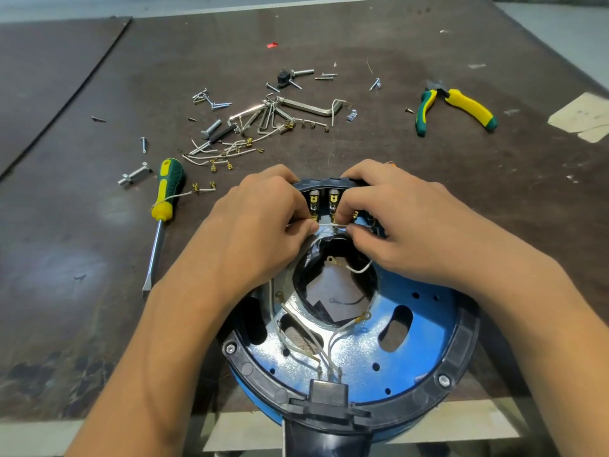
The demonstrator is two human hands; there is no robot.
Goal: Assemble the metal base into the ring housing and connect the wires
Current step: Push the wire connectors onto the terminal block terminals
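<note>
Grip: left hand [260, 222] & right hand [405, 222] both pinch thin white wire [329, 223] at ring housing [461, 344] terminals [333, 199], fingertips [356, 232] hiding its end.

dark brown worktable [99, 225] | scuffed, glossy glare | pale floor [560, 24] beyond

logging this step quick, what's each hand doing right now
Left hand: pinches the white wire.
Right hand: pinches the same wire, just below the terminals.
</note>
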